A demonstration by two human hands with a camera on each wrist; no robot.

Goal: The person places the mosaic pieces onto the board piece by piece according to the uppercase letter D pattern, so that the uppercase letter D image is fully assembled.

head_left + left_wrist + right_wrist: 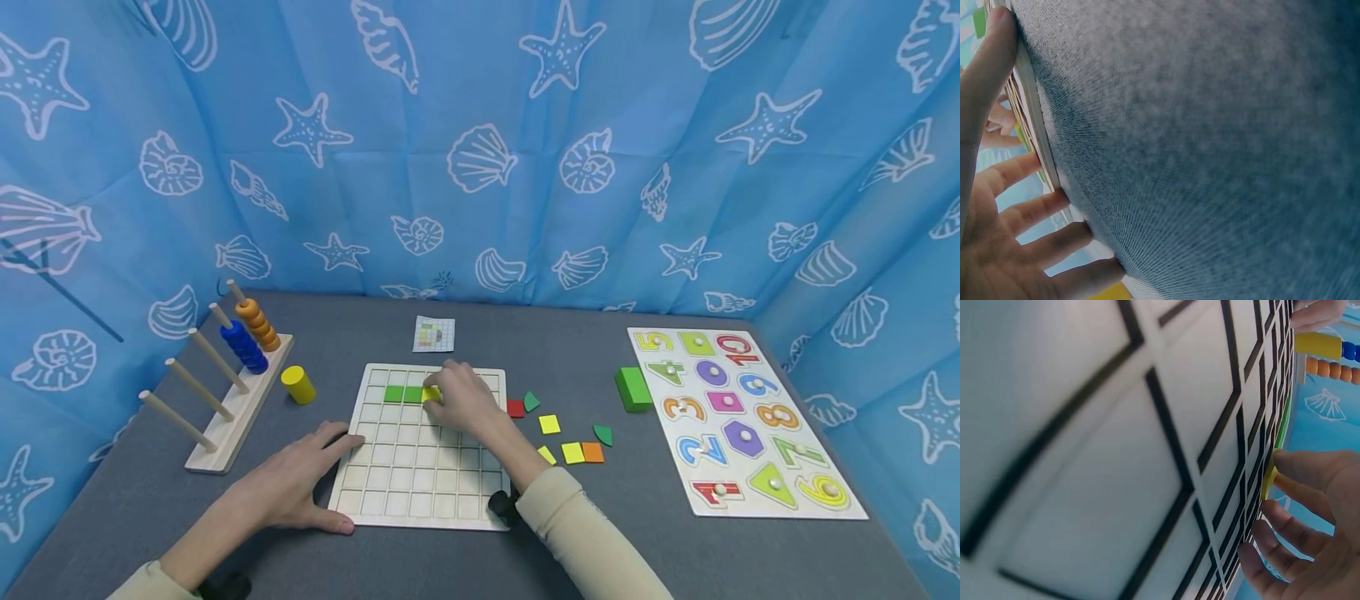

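Note:
A pale wooden grid board (405, 479) lies on the grey table, with two green square tiles (402, 393) side by side in an upper row. My right hand (465, 400) is over the board's upper part. Its thumb and fingers pinch a yellow square tile (1269, 475) just beside the green pair, low at the grid surface. The fingers hide part of that tile in the head view. My left hand (292, 479) rests at the board's left edge, thumb and fingers spread; in the left wrist view its fingertips (1054, 199) meet the board's side.
Loose yellow, red, orange and green pieces (573, 452) lie right of the board. A small pattern card (447, 335) is behind it. To the left stand a peg rack (247, 417) with beads and a yellow cylinder (298, 385); rightward, a green block (634, 390) and number puzzle (678, 433).

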